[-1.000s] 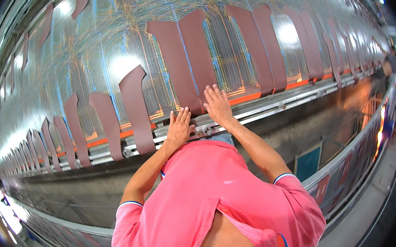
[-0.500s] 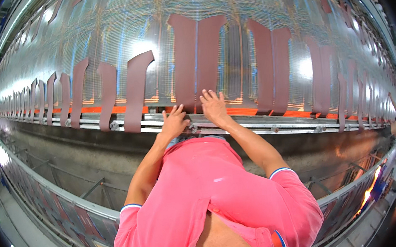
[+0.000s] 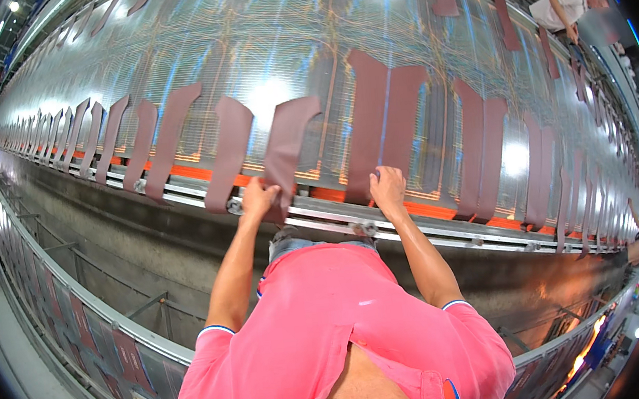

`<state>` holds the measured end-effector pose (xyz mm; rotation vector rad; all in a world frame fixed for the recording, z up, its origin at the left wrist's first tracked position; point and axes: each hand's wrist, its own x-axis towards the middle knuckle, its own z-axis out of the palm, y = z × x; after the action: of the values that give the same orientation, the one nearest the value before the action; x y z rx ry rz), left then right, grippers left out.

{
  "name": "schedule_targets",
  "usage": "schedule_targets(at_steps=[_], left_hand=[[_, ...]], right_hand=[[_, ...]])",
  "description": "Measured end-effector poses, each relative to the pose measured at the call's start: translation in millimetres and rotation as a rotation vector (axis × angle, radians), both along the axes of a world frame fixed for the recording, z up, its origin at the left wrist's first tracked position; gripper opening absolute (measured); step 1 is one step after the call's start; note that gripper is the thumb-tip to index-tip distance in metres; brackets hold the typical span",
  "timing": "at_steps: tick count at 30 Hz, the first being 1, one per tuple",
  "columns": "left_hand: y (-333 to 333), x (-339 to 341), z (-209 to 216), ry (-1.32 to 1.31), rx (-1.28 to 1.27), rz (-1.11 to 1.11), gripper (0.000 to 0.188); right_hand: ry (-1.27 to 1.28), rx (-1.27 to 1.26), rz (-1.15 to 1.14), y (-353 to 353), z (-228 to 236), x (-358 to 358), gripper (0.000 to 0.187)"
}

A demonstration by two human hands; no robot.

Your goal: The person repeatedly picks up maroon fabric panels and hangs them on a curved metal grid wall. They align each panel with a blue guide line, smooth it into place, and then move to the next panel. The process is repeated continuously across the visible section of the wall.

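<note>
Long desk [image 3: 261, 56], marked with coloured lines, carries rows of maroon panels [image 3: 229, 154]. Left hand [image 3: 259, 197]: fingers clamped on lower edge of a single curved panel [image 3: 288, 145], at front rail [image 3: 432, 230]. Right hand [image 3: 388, 187]: fingers curled at lower end of paired panel [image 3: 388, 129]; cannot tell if gripping.

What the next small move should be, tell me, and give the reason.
Probably have the left hand ease the lower end of the brown panel beside it straight: that panel looks rumpled there, its end hanging over the metal rail, while the paired panels by the right hand look flatter.
</note>
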<state>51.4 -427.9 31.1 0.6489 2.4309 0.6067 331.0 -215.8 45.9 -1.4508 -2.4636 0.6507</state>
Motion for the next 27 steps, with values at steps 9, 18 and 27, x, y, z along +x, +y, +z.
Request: schedule_targets(at_steps=[9,18,27], left_hand=[[-12.1,-48.6,19.8,-0.017,0.344,0.032,0.035],[-62.9,-170.1,-28.5,-0.181,0.174,0.237,0.031],[-53.0,-151.7,-33.5,-0.241,0.364,0.264,0.023]], right_hand=[[0.259,-0.384,-0.225,-104.6,-11.0,-130.1,0.034],[0.421,-0.495,-0.239,-124.0,-13.8,-157.8,0.022],[0.513,-1.124,-0.607,-109.5,-28.9,-186.5,0.014]])
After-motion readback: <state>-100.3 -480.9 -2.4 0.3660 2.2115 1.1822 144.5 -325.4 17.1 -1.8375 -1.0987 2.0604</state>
